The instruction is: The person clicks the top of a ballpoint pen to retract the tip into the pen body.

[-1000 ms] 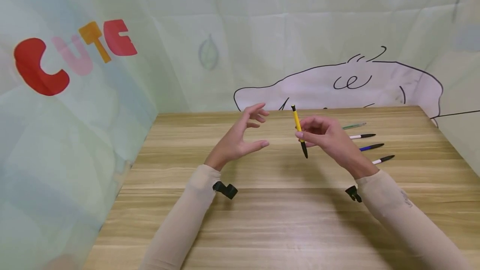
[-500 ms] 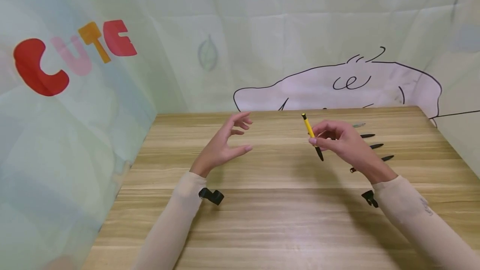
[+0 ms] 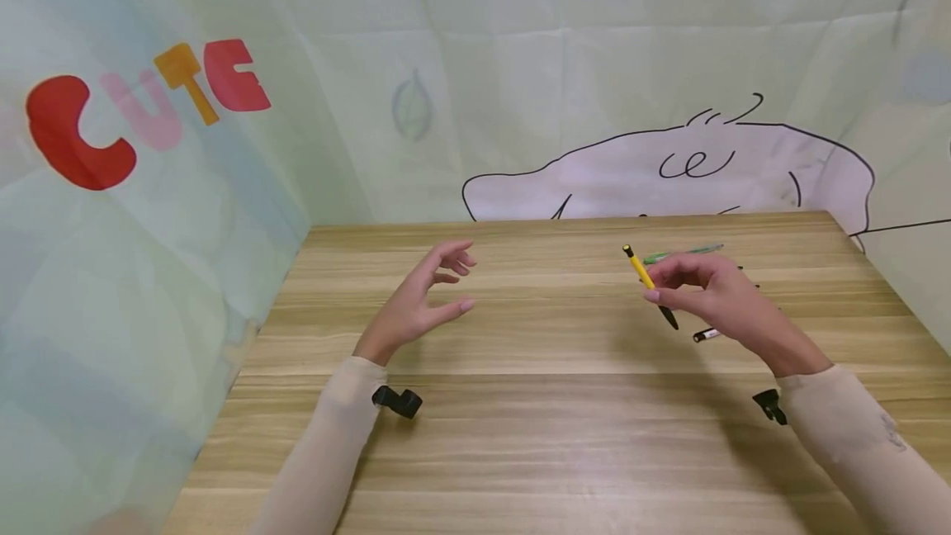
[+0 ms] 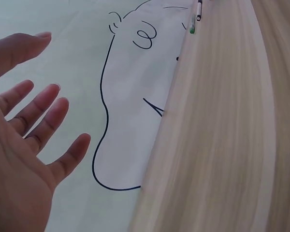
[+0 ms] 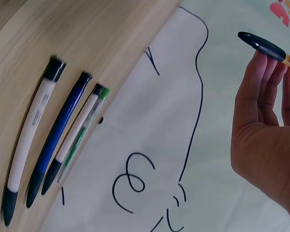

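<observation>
My right hand (image 3: 709, 295) pinches a yellow pen (image 3: 641, 269) with black ends between thumb and fingertips, tilted above the table at the right. In the right wrist view the black tip of that pen (image 5: 262, 44) sticks out past the fingers. Below the hand lie a green clear pen (image 3: 683, 253) and a white pen (image 3: 706, 334), partly covered by it in the head view. My left hand (image 3: 419, 295) hovers over the left part of the table, palm inward, fingers relaxed and holding nothing; the left wrist view shows the bare palm (image 4: 19, 179).
The right wrist view shows a row of pens on the wooden table (image 3: 520, 436): a white pen (image 5: 31, 130), a blue pen (image 5: 58, 140), another white pen (image 5: 77, 130) and the green one. A printed cloth backdrop (image 3: 357, 89) stands along the table's back and left edges.
My right hand has moved right and slightly nearer with the yellow pen, passing over the row of pens. My left hand has moved left and nearer, staying loose.
</observation>
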Available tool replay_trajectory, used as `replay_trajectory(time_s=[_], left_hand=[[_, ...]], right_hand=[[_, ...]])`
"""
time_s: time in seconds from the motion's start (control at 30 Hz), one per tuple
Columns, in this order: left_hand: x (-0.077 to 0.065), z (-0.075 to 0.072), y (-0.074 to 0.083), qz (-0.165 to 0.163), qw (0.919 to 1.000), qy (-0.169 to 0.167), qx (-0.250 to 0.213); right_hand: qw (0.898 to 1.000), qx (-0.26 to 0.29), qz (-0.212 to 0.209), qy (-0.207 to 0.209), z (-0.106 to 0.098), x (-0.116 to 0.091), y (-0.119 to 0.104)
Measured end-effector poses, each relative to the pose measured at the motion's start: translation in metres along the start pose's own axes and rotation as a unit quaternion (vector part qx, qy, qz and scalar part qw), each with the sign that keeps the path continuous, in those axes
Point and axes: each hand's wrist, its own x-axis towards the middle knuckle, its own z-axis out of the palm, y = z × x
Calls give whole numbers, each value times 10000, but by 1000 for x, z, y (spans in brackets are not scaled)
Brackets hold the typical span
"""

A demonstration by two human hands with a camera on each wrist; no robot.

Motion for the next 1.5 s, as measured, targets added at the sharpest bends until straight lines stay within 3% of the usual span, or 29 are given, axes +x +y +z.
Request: replay_trajectory(time_s=[0.23, 0.43, 0.73, 0.9, 1.07, 1.33, 1.5], left_hand=[[-13, -8, -5, -140, 9998, -34, 125], [-21, -15, -9, -203, 9996, -55, 168], [-33, -22, -10, -381, 9991, -16, 167], [-38, -24, -13, -449, 9989, -12, 142], [-41, -25, -14, -511, 9987, -6, 30], [-44, -26, -16, -518, 9985, -47, 178], [-44, -27, -16, -526, 9985, -65, 146]], right_hand=[[9997, -202, -166, 37, -11, -8, 11], [9983, -470, -291, -192, -21, -14, 21], [9957, -896, -101, -216, -34, -26, 35], [9936, -1083, -226, -237, -41, -31, 44], [9933, -1061, -345, -309, -47, -38, 52], [9945, -847, -155, -590, -55, -43, 63], [9929, -821, -356, -786, -62, -47, 69]])
